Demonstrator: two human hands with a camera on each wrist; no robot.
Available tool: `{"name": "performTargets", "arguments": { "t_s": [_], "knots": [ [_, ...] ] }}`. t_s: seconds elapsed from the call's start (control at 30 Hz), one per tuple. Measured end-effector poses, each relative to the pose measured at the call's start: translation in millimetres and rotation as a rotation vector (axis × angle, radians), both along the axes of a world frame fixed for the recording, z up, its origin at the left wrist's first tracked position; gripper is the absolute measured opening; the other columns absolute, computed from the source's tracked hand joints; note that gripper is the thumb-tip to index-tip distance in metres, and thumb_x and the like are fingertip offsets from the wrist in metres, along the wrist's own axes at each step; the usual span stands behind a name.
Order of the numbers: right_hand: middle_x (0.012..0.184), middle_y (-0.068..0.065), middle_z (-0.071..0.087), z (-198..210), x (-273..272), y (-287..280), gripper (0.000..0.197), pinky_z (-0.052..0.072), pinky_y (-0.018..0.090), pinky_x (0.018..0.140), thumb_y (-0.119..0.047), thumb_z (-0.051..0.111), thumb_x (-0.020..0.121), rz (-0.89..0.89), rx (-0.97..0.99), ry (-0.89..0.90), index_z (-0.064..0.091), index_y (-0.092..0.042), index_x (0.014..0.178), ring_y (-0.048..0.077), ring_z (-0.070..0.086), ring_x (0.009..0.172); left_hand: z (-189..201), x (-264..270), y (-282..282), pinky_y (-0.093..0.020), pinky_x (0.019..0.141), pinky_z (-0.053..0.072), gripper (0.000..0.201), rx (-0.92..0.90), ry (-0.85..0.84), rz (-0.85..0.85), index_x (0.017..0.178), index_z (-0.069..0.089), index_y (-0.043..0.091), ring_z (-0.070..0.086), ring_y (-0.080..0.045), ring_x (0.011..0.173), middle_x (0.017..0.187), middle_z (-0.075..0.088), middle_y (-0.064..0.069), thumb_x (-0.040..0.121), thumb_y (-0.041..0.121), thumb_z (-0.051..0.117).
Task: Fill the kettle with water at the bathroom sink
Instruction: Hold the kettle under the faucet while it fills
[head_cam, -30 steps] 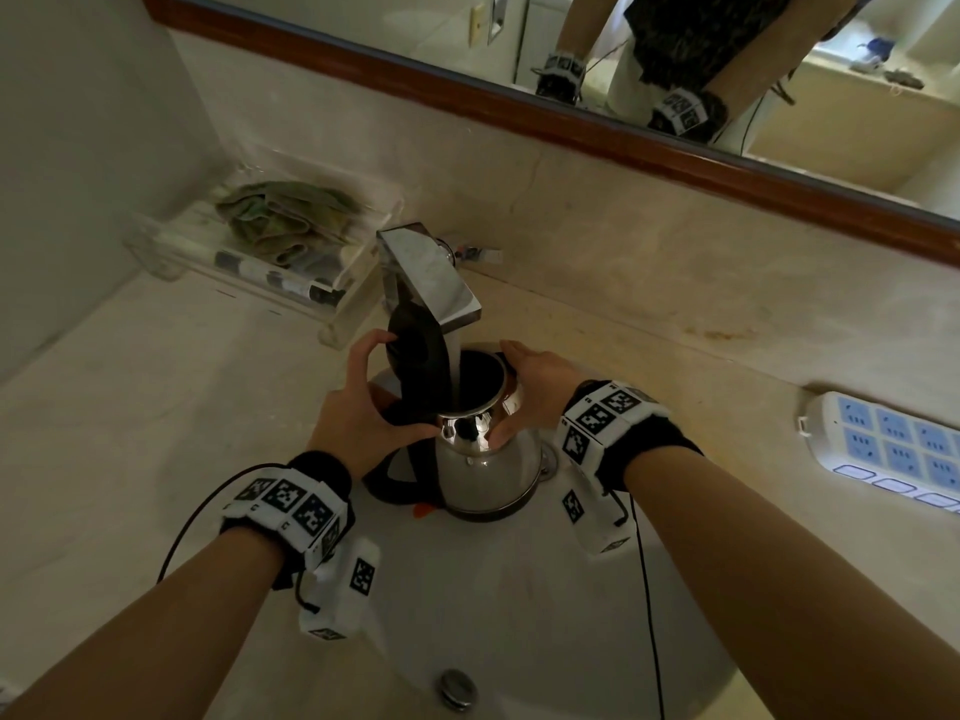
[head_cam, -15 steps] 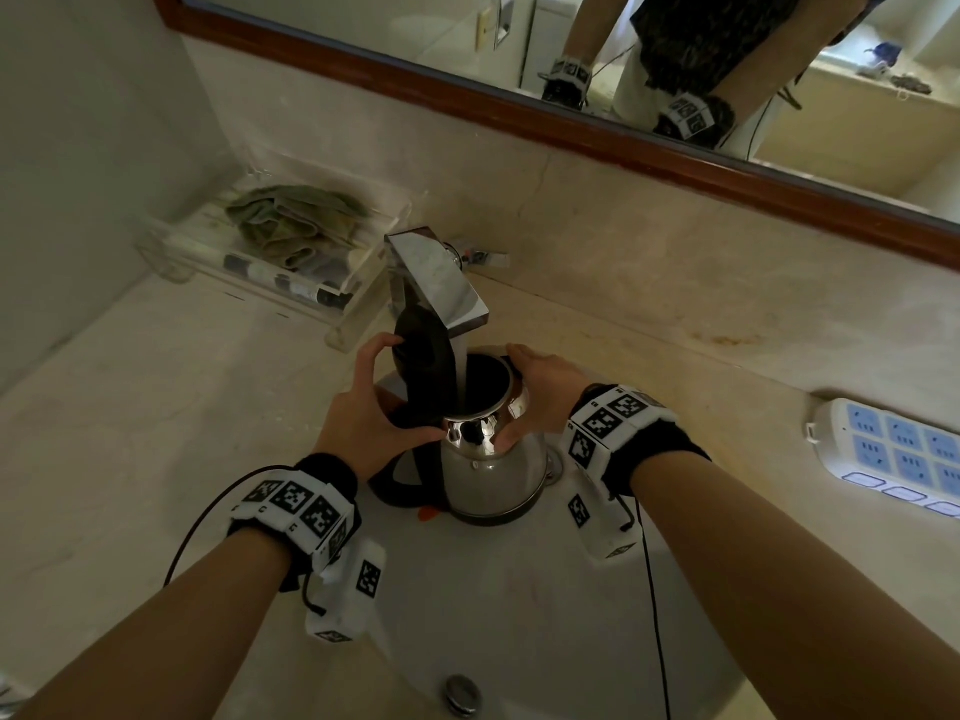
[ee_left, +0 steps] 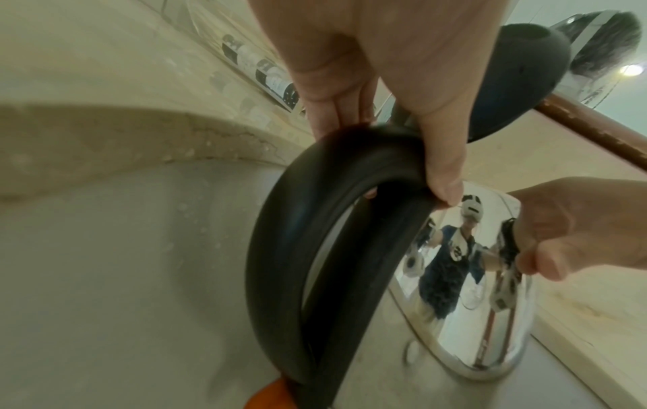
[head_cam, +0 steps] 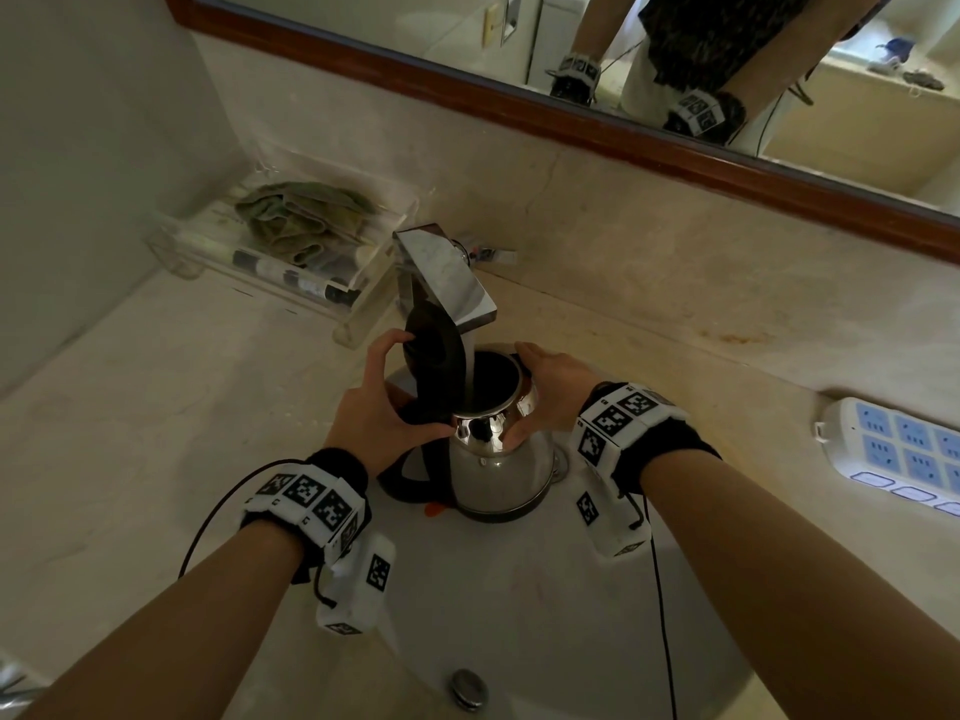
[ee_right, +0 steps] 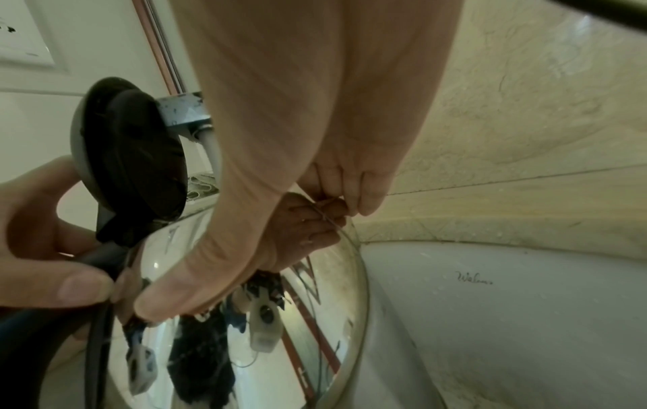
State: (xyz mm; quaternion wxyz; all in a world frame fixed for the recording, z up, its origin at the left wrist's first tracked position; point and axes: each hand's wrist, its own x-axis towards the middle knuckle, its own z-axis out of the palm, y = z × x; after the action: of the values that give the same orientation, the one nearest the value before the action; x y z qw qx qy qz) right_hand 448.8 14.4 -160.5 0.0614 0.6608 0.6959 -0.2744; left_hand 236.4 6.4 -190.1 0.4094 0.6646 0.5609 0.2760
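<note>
A steel kettle [head_cam: 498, 470] stands in the white sink basin [head_cam: 519, 589] under the chrome tap [head_cam: 447, 278]. Its black lid [head_cam: 434, 356] is hinged up. A pale stream of water [head_cam: 470, 366] falls from the tap into the kettle's mouth. My left hand [head_cam: 374, 407] grips the top of the black handle [ee_left: 315, 249], thumb over it. My right hand [head_cam: 550, 392] curls round the kettle's rim and upper body [ee_right: 245, 346], thumb on the near side. In the right wrist view the lid [ee_right: 140, 155] and the stream [ee_right: 213, 155] show beside my palm.
A clear tray [head_cam: 358, 304] with a green cloth [head_cam: 301, 215] and tubes sits on the counter left of the tap. A white power strip [head_cam: 898, 449] lies at the right. The mirror's wooden frame [head_cam: 571, 122] runs along the back wall. The drain plug [head_cam: 469, 688] is near me.
Both hands keep the same hold on the kettle under the tap. Only the head view has shifted a little.
</note>
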Motion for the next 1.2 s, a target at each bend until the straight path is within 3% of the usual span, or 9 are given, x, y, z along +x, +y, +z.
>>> {"name": "performTargets", "arguments": {
  "t_s": [0.27,0.6,0.87,1.2],
  "knots": [
    [0.148,0.007,0.037,0.2,-0.8,0.7,0.113,0.035,0.034,0.109,-0.044,0.084,0.059,-0.004,-0.006,0.0,0.021,-0.009,0.147,0.027,0.04,0.133,-1.7,-0.7,0.4,-0.018,0.062,0.046,0.096,-0.002,-0.007,0.001,0.127,0.024,0.038,0.065,-0.018,0.073,0.077,0.068,-0.009,0.058,0.014,0.086],
    [0.14,0.007,0.045,0.6,-1.9,2.0,0.11,0.042,0.033,0.1,-0.045,0.085,0.056,0.005,0.002,0.006,0.028,-0.009,0.142,0.027,0.049,0.124,-3.4,-2.3,0.0,-0.02,0.063,0.046,0.096,-0.009,-0.012,0.012,0.125,0.022,0.041,0.064,-0.015,0.072,0.076,0.067,-0.007,0.058,0.016,0.086],
    [0.152,0.008,0.031,1.0,-2.3,3.0,0.119,0.033,0.035,0.111,-0.046,0.083,0.059,0.021,-0.012,-0.026,0.015,-0.009,0.149,0.027,0.037,0.136,-3.5,-2.8,-0.2,-0.024,0.065,0.048,0.096,-0.007,-0.016,0.01,0.126,0.022,0.039,0.064,-0.016,0.069,0.071,0.064,-0.004,0.058,0.016,0.086],
    [0.153,0.007,0.029,-2.1,1.1,3.2,0.121,0.032,0.035,0.113,-0.046,0.084,0.058,0.007,-0.038,-0.03,0.013,-0.01,0.15,0.026,0.035,0.138,0.1,0.4,-1.3,-0.027,0.067,0.051,0.096,-0.002,-0.005,-0.012,0.128,0.021,0.038,0.065,-0.019,0.071,0.076,0.066,-0.01,0.06,0.014,0.085]
  ]
}}
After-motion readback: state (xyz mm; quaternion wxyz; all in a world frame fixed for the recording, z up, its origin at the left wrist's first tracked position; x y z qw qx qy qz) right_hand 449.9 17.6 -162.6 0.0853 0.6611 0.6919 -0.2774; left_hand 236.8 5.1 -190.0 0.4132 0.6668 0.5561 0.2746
